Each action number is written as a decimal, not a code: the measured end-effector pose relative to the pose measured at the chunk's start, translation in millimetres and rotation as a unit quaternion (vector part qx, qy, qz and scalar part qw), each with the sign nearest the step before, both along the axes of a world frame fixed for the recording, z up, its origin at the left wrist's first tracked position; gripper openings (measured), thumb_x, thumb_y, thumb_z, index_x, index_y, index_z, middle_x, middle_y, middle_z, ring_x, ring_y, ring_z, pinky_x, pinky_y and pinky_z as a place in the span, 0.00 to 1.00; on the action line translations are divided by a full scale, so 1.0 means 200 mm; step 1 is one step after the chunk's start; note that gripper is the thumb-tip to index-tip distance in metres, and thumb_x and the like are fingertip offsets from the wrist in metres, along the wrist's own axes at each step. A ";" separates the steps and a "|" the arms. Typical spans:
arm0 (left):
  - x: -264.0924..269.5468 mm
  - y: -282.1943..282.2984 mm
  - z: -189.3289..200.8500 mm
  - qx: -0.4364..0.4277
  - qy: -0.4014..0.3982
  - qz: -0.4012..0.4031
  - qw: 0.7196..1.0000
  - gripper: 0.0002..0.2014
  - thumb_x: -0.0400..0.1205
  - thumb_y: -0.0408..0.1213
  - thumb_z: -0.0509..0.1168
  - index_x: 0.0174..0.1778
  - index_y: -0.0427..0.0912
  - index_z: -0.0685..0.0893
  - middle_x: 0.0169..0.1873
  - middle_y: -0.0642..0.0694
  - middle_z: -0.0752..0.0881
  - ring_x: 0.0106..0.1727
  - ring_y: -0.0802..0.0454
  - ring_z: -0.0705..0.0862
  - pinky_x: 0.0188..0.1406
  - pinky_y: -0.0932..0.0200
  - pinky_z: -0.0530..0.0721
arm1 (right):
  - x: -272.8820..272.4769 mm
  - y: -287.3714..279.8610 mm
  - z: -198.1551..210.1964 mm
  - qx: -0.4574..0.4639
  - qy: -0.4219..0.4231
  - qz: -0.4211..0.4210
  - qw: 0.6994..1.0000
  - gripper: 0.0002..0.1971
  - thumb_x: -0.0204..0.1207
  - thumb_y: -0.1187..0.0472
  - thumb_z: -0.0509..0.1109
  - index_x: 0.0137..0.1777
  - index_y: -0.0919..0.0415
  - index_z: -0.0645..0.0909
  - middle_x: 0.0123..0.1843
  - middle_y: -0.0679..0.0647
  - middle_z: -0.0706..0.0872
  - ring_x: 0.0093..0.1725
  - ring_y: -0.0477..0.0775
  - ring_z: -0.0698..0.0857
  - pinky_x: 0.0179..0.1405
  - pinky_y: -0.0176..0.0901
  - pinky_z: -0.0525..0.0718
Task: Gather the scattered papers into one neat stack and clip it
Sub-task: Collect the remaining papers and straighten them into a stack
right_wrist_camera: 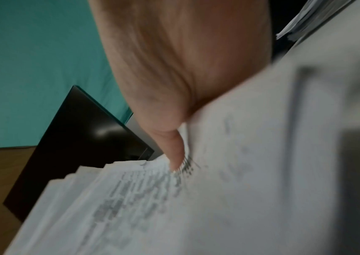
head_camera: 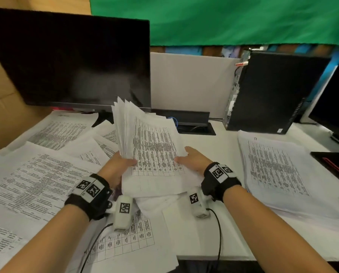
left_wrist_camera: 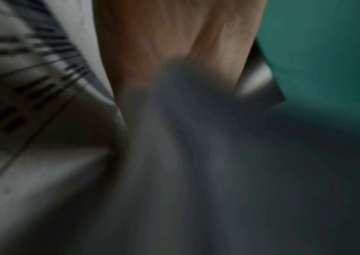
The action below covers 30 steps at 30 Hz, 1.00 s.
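Fingers (head_camera: 132, 161) around sheaf (head_camera: 154, 146), long axis away.

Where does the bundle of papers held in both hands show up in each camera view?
Head: the held bundle is at centre, fanned open at its far end, the left hand and right hand gripping its near sides.
Left wrist: blurred; pale sheets spread out below the palm, centre and lower frame.
Right wrist: lower right half, under the thumb.
Shared landmark: the green backdrop.
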<state>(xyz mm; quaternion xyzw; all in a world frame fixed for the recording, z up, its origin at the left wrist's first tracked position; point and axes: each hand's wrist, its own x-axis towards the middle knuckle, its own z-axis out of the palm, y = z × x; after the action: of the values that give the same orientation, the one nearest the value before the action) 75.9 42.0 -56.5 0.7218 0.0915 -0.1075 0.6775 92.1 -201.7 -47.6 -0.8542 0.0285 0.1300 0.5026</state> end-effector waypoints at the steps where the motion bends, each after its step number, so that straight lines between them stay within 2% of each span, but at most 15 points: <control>1: -0.02 -0.02 0.04 -0.014 -0.019 -0.018 1.000 0.16 0.81 0.28 0.66 0.66 0.36 0.77 0.56 0.37 0.87 0.58 0.38 0.86 0.58 0.41 0.83 | -0.01 -0.03 0.02 0.029 -0.018 -0.038 0.999 0.25 0.81 0.56 0.71 0.75 0.62 0.71 0.68 0.57 0.83 0.46 0.45 0.84 0.35 0.31 0.79; 3: -0.06 -0.06 0.14 -0.053 -0.061 -0.050 0.995 0.15 0.83 0.29 0.64 0.66 0.39 0.79 0.56 0.41 0.88 0.57 0.43 0.87 0.55 0.47 0.85 | -0.04 -0.11 0.07 0.095 -0.018 -0.070 0.993 0.32 0.78 0.48 0.73 0.77 0.62 0.69 0.65 0.55 0.85 0.50 0.51 0.89 0.44 0.40 0.86; 5: -0.08 -0.09 0.23 -0.088 -0.105 -0.064 0.988 0.19 0.81 0.28 0.65 0.69 0.40 0.78 0.58 0.44 0.88 0.59 0.46 0.87 0.60 0.46 0.84 | -0.07 -0.18 0.17 0.196 -0.008 -0.051 0.979 0.26 0.80 0.49 0.71 0.74 0.62 0.75 0.59 0.58 0.91 0.51 0.56 0.92 0.43 0.44 0.90; 7: -0.09 -0.12 0.33 -0.084 -0.152 -0.078 0.982 0.25 0.75 0.31 0.71 0.70 0.42 0.78 0.59 0.46 0.88 0.61 0.48 0.86 0.64 0.43 0.82 | -0.10 -0.23 0.31 0.263 -0.045 -0.036 0.963 0.19 0.82 0.56 0.68 0.71 0.61 0.78 0.56 0.57 0.92 0.50 0.54 0.93 0.44 0.46 0.92; 8: -0.10 -0.14 0.38 -0.069 -0.176 -0.086 0.978 0.27 0.73 0.33 0.73 0.69 0.43 0.78 0.59 0.47 0.88 0.61 0.48 0.86 0.64 0.42 0.82 | -0.11 -0.25 0.38 0.248 -0.087 -0.029 0.964 0.18 0.82 0.58 0.68 0.71 0.59 0.78 0.57 0.55 0.92 0.53 0.53 0.92 0.50 0.48 0.91; 10: -0.09 -0.19 0.49 -0.042 -0.238 -0.095 0.966 0.22 0.73 0.34 0.74 0.63 0.49 0.80 0.56 0.51 0.89 0.59 0.53 0.87 0.60 0.48 0.84 | -0.14 -0.28 0.50 0.175 -0.188 -0.023 0.966 0.18 0.82 0.58 0.69 0.71 0.55 0.78 0.60 0.49 0.91 0.58 0.47 0.90 0.58 0.46 0.88; 13: -0.07 -0.27 0.67 -0.033 -0.331 -0.091 0.939 0.16 0.78 0.31 0.71 0.58 0.53 0.81 0.52 0.56 0.90 0.56 0.59 0.88 0.56 0.59 0.86 | -0.19 -0.32 0.64 0.124 -0.293 -0.029 0.948 0.15 0.83 0.59 0.68 0.68 0.49 0.77 0.59 0.41 0.89 0.58 0.38 0.88 0.52 0.32 0.87; 15: -0.06 -0.31 0.75 -0.058 -0.371 -0.085 0.923 0.16 0.79 0.30 0.69 0.60 0.51 0.80 0.53 0.57 0.89 0.58 0.60 0.87 0.57 0.61 0.84 | -0.24 -0.35 0.71 0.145 -0.315 -0.017 0.938 0.15 0.81 0.60 0.69 0.65 0.45 0.77 0.58 0.42 0.88 0.57 0.38 0.89 0.49 0.32 0.87; 18: -0.05 -0.37 0.81 -0.090 -0.374 -0.084 0.919 0.12 0.81 0.28 0.66 0.53 0.52 0.80 0.42 0.62 0.90 0.51 0.62 0.87 0.59 0.57 0.83 | -0.28 -0.41 0.74 0.154 -0.330 -0.003 0.931 0.21 0.77 0.58 0.74 0.69 0.47 0.76 0.64 0.46 0.88 0.62 0.43 0.87 0.58 0.38 0.86; 20: -0.05 -0.44 0.80 -0.089 -0.370 -0.099 0.919 0.11 0.79 0.31 0.65 0.52 0.52 0.82 0.47 0.59 0.89 0.57 0.56 0.86 0.67 0.50 0.79 | -0.28 -0.43 0.73 0.150 -0.330 -0.010 0.932 0.22 0.76 0.60 0.75 0.69 0.49 0.78 0.64 0.47 0.88 0.63 0.43 0.87 0.61 0.39 0.85; 22: -0.07 -0.53 0.82 -0.077 -0.372 -0.105 0.919 0.13 0.76 0.37 0.62 0.55 0.52 0.82 0.55 0.54 0.86 0.65 0.50 0.82 0.74 0.46 0.74 | -0.28 -0.41 0.73 0.152 -0.345 -0.039 0.925 0.21 0.76 0.62 0.76 0.69 0.53 0.80 0.62 0.49 0.89 0.62 0.44 0.87 0.63 0.43 0.85; 24: -0.10 -0.62 0.89 -0.059 -0.389 -0.104 0.914 0.17 0.77 0.40 0.59 0.63 0.46 0.79 0.60 0.50 0.83 0.66 0.51 0.80 0.73 0.53 0.74 | -0.29 -0.39 0.77 0.155 -0.390 -0.072 0.905 0.21 0.77 0.63 0.75 0.69 0.57 0.80 0.61 0.50 0.89 0.61 0.44 0.88 0.61 0.43 0.87; 27: -0.15 -0.69 1.04 -0.081 -0.442 -0.087 0.889 0.18 0.85 0.28 0.55 0.72 0.38 0.72 0.60 0.47 0.81 0.63 0.53 0.80 0.61 0.68 0.80 | -0.31 -0.38 0.84 0.184 -0.436 -0.080 0.877 0.18 0.78 0.64 0.74 0.67 0.57 0.79 0.62 0.47 0.88 0.61 0.41 0.87 0.55 0.33 0.85; 29: -0.13 -0.67 1.04 -0.103 -0.448 -0.080 0.885 0.23 0.82 0.27 0.58 0.74 0.37 0.69 0.63 0.45 0.81 0.64 0.52 0.81 0.59 0.64 0.82 | -0.33 -0.39 0.85 0.180 -0.417 -0.067 0.889 0.19 0.78 0.62 0.74 0.68 0.54 0.79 0.63 0.47 0.88 0.62 0.40 0.86 0.55 0.32 0.84; 30: -0.11 -0.64 1.00 -0.094 -0.427 -0.080 0.896 0.27 0.78 0.30 0.61 0.75 0.38 0.68 0.64 0.44 0.81 0.65 0.50 0.81 0.62 0.59 0.82 | -0.34 -0.41 0.82 0.170 -0.396 -0.060 0.901 0.21 0.77 0.60 0.74 0.70 0.54 0.79 0.64 0.47 0.88 0.63 0.41 0.86 0.57 0.35 0.85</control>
<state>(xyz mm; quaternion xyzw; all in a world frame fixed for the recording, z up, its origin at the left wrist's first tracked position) 54.1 -86.0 143.3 0.6363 -0.2756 0.1494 0.7049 24.9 -284.4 115.7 -0.7337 -0.1437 -0.2464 0.6167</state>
